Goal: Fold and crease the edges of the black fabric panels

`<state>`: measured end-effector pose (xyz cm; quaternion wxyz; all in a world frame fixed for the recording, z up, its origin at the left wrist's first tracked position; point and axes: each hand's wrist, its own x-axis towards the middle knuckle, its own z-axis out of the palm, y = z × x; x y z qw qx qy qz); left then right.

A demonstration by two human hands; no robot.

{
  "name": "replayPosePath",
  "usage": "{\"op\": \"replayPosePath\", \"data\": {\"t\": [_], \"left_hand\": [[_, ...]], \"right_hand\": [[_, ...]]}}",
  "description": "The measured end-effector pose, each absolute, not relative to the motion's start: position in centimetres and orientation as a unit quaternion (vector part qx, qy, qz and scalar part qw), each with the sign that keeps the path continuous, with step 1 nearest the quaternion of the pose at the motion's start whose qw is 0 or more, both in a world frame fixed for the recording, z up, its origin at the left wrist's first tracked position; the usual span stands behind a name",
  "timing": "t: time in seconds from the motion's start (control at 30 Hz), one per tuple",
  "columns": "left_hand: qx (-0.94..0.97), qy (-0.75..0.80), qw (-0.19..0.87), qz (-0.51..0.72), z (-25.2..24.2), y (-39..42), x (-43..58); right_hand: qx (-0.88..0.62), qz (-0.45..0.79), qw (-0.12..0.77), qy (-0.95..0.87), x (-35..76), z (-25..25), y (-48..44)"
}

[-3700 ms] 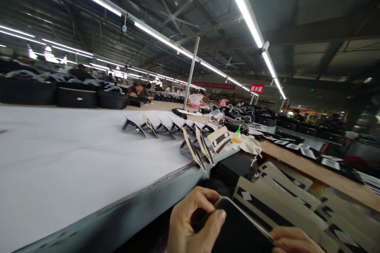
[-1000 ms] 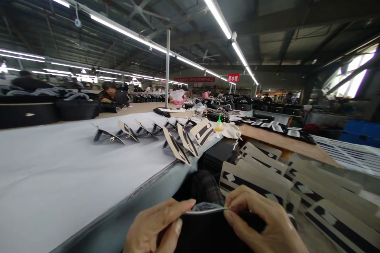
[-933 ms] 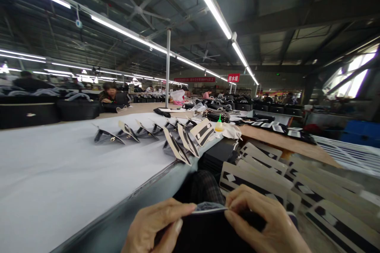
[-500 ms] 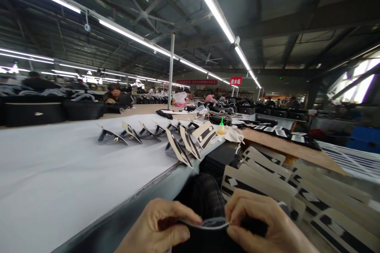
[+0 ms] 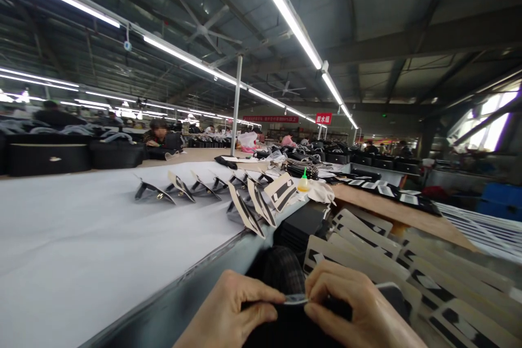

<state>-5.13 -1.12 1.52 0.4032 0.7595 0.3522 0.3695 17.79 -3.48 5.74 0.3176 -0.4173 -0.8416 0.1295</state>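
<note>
Low in the head view, my left hand and my right hand pinch the edge of a dark panel with a pale rim, thumbs below and fingers above. Only a short stretch of that rim shows between my fingertips; the rest of the piece is dark and largely hidden by my hands. Just beyond, my knee in plaid cloth shows. Several cream panels with black strips stand tilted on the white-covered table ahead.
To the right lie many overlapping cream panels with black strips. A dark stack sits by the table edge, near a glue bottle with a green tip and a cloth. Black bags line the far left; a person sits behind.
My left hand has shifted right, closer to my right hand, so less of the panel's rim shows between them. The rim looks flatter than before. The camera view has tilted slightly.
</note>
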Motion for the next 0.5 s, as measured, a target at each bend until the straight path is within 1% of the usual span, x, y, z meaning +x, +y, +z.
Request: {"op": "replayPosePath", "data": {"t": [0.13,0.17,0.27,0.33,0.5], "left_hand": [[0.719,0.305,0.383,0.493,0.8,-0.7,-4.9],[0.713,0.285,0.362,0.528,0.7,-0.6,-4.9],[0.730,0.215,0.252,0.598,0.7,-0.7,-5.1],[0.748,0.178,0.207,0.605,0.7,-0.8,-5.3],[0.775,0.143,0.191,0.585,0.3,-0.7,-5.7]], "right_hand": [[-0.422,0.140,0.343,-0.827,18.0,5.7,-3.5],[-0.420,0.141,0.353,-0.824,18.1,5.7,-3.5],[-0.419,0.133,0.377,-0.815,18.4,5.6,-3.7],[-0.416,0.134,0.377,-0.817,18.5,5.5,-3.9],[-0.399,0.128,0.371,-0.829,18.5,5.5,-4.1]]}}
